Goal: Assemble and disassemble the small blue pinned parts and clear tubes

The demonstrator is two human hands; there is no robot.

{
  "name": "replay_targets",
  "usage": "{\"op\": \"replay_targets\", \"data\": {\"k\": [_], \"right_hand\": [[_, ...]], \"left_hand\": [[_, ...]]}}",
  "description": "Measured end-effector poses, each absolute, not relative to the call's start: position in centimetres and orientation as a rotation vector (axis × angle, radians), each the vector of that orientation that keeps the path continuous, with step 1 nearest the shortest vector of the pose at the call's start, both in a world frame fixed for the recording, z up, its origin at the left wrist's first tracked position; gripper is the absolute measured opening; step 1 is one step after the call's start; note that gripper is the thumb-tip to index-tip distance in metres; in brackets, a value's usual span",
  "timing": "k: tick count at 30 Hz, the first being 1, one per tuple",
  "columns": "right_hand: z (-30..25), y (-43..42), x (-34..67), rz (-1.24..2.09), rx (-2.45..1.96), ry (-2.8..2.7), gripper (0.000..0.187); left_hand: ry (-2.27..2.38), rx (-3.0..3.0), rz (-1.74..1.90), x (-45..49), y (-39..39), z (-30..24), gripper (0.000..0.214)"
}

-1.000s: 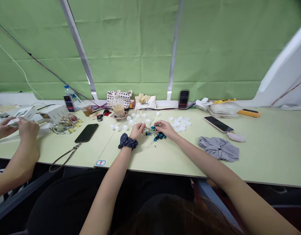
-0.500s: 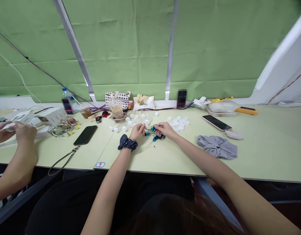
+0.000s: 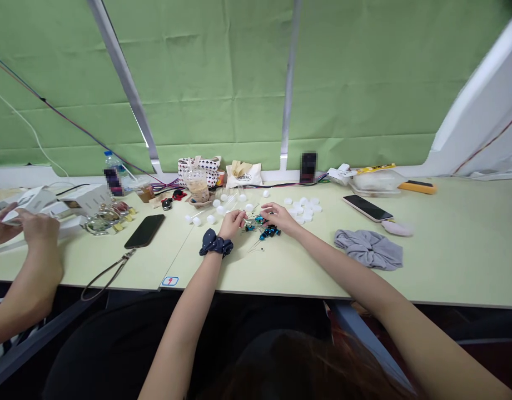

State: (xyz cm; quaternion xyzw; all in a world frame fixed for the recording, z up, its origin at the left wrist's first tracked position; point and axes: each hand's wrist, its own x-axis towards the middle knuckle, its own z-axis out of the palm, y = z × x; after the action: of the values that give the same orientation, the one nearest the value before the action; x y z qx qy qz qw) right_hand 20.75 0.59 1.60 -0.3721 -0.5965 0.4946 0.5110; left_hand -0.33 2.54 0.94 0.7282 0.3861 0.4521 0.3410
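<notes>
My left hand, a dark dotted scrunchie at its wrist, has thumb and fingers pinched together at the left of a small pile. What it holds is too small to make out. The pile is of small shiny blue-green pieces with thin metal stems. Over its right side is my right hand, fingers apart, with nothing visible between them. Behind the hands lie several clear tubes with white caps. Loose white round caps are spread beyond my right hand.
On the table at right are a grey cloth, a phone and a plastic box. A drink cup stands at the back. Left are a black phone and a co-worker's hands with white boxes.
My right hand's fingers have loosened and spread, lifting slightly from the blue-green pieces. My left hand stays pinched in nearly the same place. The co-worker's hands have shifted slightly.
</notes>
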Motion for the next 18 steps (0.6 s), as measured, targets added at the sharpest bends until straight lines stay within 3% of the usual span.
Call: {"op": "replay_targets", "data": {"k": [3,8,14,18], "right_hand": [[1.62,0.50,20.61,1.317,-0.980,-1.457,0.037],[1.52,0.51,20.51,1.223,-0.843,-1.427,0.043],[1.37,0.81,20.56,1.256,-0.943,-1.437,0.031],[1.50,0.77,20.47,1.253,-0.918,-1.371,0.035]], "left_hand": [[0.995,1.900,1.157,-0.25,2.53,0.95,0.045],[1.014,1.909,1.176,-0.32,2.43,1.05,0.045],[1.005,1.917,1.182,-0.39,2.49,0.99,0.044],[1.023,1.921,1.184,-0.45,2.64,0.87,0.043]]}}
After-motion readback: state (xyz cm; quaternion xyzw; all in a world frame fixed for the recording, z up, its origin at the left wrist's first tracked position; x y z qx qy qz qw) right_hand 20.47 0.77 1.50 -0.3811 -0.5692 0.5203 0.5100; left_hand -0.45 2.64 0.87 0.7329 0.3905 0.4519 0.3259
